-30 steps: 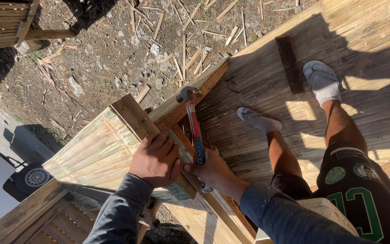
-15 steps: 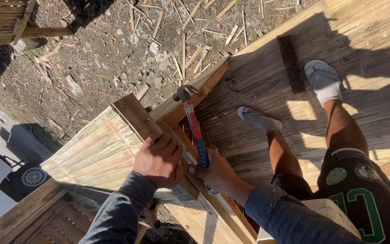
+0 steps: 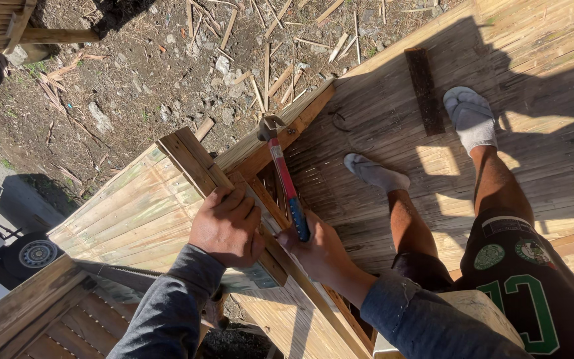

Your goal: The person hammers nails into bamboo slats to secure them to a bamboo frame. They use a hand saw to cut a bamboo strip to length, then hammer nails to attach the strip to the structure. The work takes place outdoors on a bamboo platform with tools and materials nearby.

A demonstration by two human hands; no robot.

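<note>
Hammer [image 3: 286, 179] in right hand [image 3: 317, 249], seemingly touching beam edge [image 3: 287, 136].

No packages, labels, signs or screens.

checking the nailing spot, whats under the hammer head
The hammer head sits over a wooden rail. The contact spot is covered, so any nail is hidden.

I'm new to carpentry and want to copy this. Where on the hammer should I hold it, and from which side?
Hold the hammer low on its blue grip, probably near the end, as the right hand does. The handle is long and slim, with the steel head far out against the wooden frame, so a low hold from the near side likely gives the most swing.
</note>
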